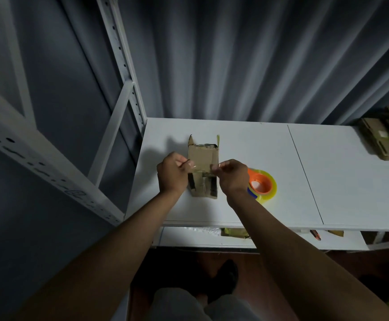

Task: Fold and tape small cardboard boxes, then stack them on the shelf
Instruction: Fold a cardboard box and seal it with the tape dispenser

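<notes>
- I see the box (203, 169) lying on the white bench (246, 140), near its left end and about midway between the back and front edges.
- Its far end is open, with two flaps sticking up at the back corners; dark patches and old tape mark the near end.
- A clear strip of tape (202, 168) is stretched across the top of the box, between my two hands.
- My left hand (172, 173) is at the box's left edge, fingers (187, 163) curled, pinching one end of the strip.
- My right hand (231, 176) is at the box's right edge, fingers (216, 167) curled, pinching the other end.
- The tape roll (262, 184), orange core with a yellowish rim, lies flat on the bench just right of my right wrist, partly hidden by it.
- Right of the roll the bench surface is bare as far as a thin seam (304, 172) running front to back, and past it too.
- A pile of flat cardboard (388, 137) sits at the far right end, well apart from the box.
- Left of the box only a narrow strip of bench remains before its edge, where a white rack upright (124, 66) rises beside the back-left corner.
- A pleated curtain (258, 66) hangs directly behind the back edge.
- Below the front edge a lower shelf (200, 237) shows, holding some scraps I cannot make out.
</notes>
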